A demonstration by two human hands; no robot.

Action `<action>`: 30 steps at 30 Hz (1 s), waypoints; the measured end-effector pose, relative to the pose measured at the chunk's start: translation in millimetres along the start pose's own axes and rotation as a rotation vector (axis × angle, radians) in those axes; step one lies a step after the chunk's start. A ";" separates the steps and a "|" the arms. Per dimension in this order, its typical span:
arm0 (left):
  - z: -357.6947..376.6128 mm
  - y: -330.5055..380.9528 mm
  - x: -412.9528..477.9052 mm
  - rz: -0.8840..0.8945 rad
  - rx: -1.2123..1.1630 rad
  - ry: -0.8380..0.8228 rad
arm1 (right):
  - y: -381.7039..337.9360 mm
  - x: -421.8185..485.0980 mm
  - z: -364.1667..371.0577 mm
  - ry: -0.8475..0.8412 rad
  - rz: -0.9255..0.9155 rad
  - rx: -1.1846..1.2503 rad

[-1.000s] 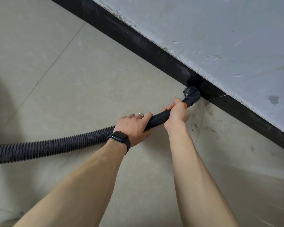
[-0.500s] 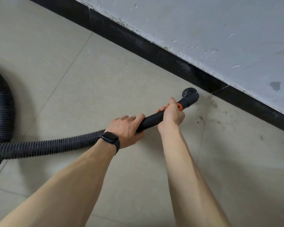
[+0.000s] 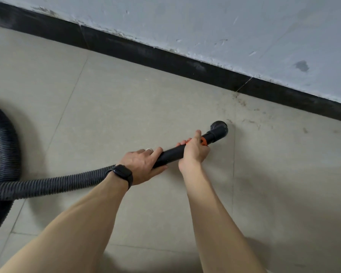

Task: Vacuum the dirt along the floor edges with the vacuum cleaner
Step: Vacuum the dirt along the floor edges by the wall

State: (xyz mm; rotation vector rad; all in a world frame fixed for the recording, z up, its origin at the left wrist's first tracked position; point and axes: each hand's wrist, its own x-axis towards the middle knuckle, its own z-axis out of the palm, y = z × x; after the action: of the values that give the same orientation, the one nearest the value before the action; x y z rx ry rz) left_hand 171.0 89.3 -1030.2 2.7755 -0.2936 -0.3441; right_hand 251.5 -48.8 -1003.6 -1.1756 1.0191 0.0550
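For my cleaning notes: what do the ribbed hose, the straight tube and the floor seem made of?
The ribbed hose looks like flexible matt black plastic: fine ridges, curved run. The straight tube seems rigid plastic, smooth with a faint sheen. The floor is probably matt beige ceramic tile, given its thin grout lines.

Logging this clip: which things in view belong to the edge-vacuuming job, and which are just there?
In the job:
- nozzle, wand, hose
- dirt by the skirting
- left hand and right hand, both gripping the wand

Just there:
- watch
- ring
- wall
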 end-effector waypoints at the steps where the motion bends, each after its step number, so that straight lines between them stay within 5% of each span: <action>1: -1.1 -0.3 2.5 -0.007 0.005 -0.001 | -2.2 1.3 1.7 -0.015 0.002 0.002; 30: 6.9 23.1 58.4 -0.105 -0.106 0.120 | -43.0 53.2 24.0 -0.116 -0.004 -0.124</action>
State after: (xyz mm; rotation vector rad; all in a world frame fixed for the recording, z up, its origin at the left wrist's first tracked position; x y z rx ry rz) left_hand 220.9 51.9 -1040.3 2.6994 -0.0976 -0.2103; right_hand 319.7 -72.9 -1007.9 -1.2725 0.9215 0.1832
